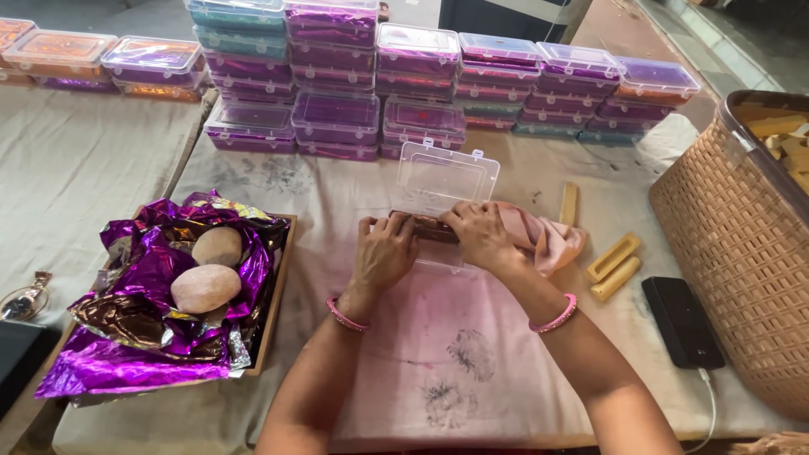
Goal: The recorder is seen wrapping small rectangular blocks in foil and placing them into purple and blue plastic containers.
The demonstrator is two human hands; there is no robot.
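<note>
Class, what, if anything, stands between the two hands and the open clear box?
Nothing visible. The left hand and right hand already rest on the clear box, fingers over its dark contents.

There is a single view, from a camera worn on the person's head. It looks forward and steeply down over the bench (506, 337), close enough that both forearms enter from the bottom edge and the left hand (383, 253) and right hand (482, 236) sit near the middle. The far edge of the view reaches the stacked boxes (337, 118); a basket (733, 253) is cut off at the right, and what seems to be floor shows at the top corner.
</note>
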